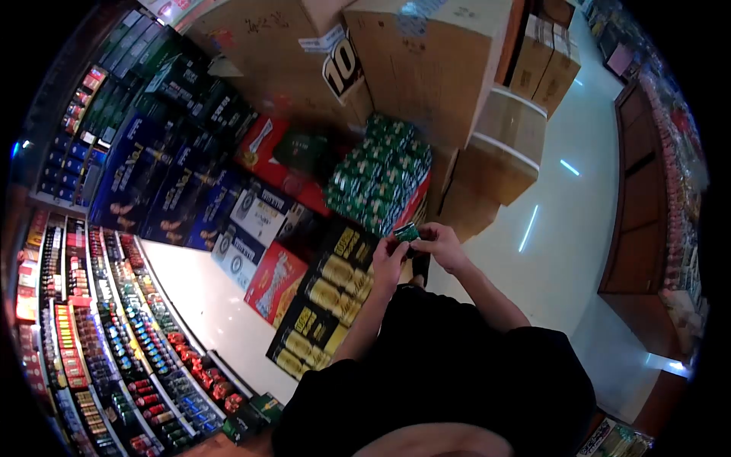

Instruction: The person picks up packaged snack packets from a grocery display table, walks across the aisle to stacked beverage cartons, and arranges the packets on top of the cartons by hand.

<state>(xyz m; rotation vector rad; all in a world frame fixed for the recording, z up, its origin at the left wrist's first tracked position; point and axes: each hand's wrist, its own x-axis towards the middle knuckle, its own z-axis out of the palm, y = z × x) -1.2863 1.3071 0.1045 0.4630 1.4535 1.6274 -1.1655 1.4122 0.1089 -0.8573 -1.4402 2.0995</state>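
Note:
A small green packet point(406, 232) is held between my two hands, in front of my body. My left hand point(389, 259) pinches its left side, and my right hand point(439, 245) grips its right side with bent fingers. Just beyond the hands lies a large pile of similar green packets point(377, 171) on top of red boxes. Black and gold boxes point(335, 278) stand to the left of my left hand.
Tall cardboard cartons point(430, 68) rise behind the green pile, with more cartons point(506, 145) at its right. Blue boxes point(179, 190) are stacked at the left. Shelves of bottles and cans point(133, 335) curve along the lower left. A wooden cabinet point(640, 190) lines the right.

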